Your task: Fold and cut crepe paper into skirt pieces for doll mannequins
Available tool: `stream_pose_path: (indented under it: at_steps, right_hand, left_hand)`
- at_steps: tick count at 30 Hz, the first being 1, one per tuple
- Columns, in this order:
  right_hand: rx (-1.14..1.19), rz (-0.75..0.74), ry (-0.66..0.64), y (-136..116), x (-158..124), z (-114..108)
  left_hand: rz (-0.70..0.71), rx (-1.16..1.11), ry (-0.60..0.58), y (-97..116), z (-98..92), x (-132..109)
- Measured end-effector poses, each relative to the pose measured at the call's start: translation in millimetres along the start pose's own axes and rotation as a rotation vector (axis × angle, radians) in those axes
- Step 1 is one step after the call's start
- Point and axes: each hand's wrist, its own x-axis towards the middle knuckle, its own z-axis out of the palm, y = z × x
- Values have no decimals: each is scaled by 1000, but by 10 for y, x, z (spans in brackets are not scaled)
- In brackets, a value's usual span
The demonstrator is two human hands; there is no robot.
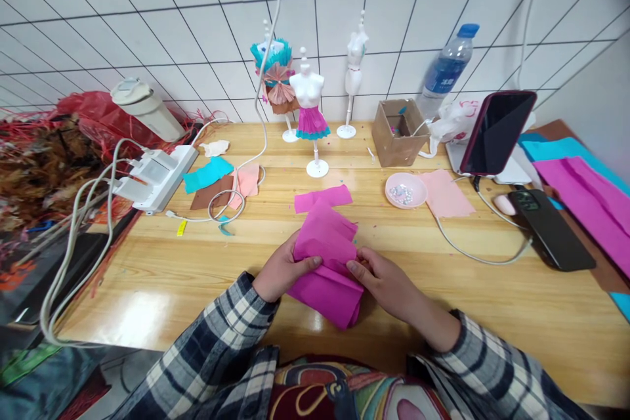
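A folded sheet of magenta crepe paper [327,289] is held between both hands above the front of the table. My left hand [290,267] grips its left edge, thumb lying on top and the other fingers hidden beneath. At the right edge, my right hand [381,277] pinches the paper between thumb and fingers. Just beyond lies a small magenta paper strip [337,197]. Farther back stands a small white mannequin [308,88] on a round base, wearing a magenta skirt [312,123] with a turquoise hem.
Two more mannequins [353,72] stand by the tiled wall, one dressed. A cardboard box [399,138], pink bead dish [406,190], propped phone [499,131] and dark phone [551,230] occupy the right. A power strip [165,177], loose cables and paper scraps [207,174] lie left.
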Motion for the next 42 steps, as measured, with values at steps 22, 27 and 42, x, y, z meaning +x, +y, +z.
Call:
stream_pose_path:
  at_steps: [22, 27, 42]
  right_hand:
    - [19, 10, 60, -59, 8, 53]
    - [16, 11, 53, -63, 17, 76]
    - [-44, 21, 72, -43, 18, 106]
  left_hand:
    - [1, 28, -30, 12, 6, -21]
    - [15, 47, -23, -1, 2, -24]
    - [28, 82, -13, -13, 6, -43]
